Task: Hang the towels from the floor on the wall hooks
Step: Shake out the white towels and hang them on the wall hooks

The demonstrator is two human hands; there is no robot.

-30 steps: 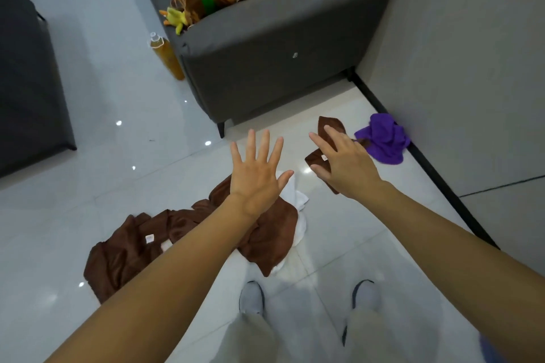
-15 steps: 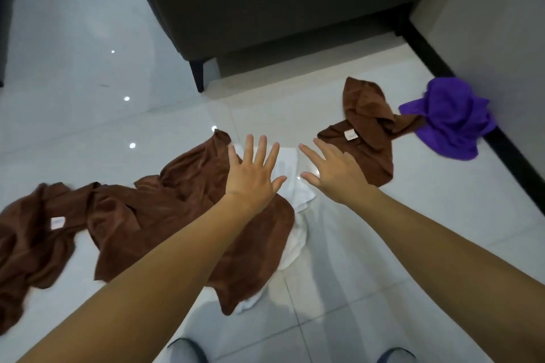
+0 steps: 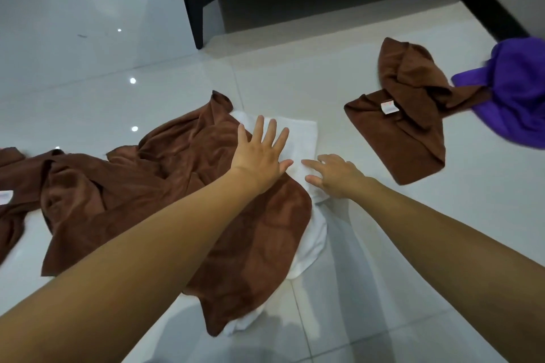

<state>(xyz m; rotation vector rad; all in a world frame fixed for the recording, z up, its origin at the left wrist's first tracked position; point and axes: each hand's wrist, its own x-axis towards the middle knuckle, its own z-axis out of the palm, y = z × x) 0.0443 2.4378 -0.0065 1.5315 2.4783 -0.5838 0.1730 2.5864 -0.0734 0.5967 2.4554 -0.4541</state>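
White cloth towel (image 3: 298, 138) lies on the tiled floor (image 3: 398, 259), half under a large brown towel (image 3: 177, 174), near a small brown towel (image 3: 413, 138) and a purple towel (image 3: 513, 91), none hung yet, while left hand (image 3: 259, 156) and right hand (image 3: 336, 175) hover, fingers loose and empty, perhaps touching it.

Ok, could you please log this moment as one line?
held: nothing | left hand: open, over white towel | right hand: open, at white towel edge | brown towels, purple towel: on floor

Three brown towels (image 3: 250, 244), one white (image 3: 300, 138), one purple (image 3: 516, 97).
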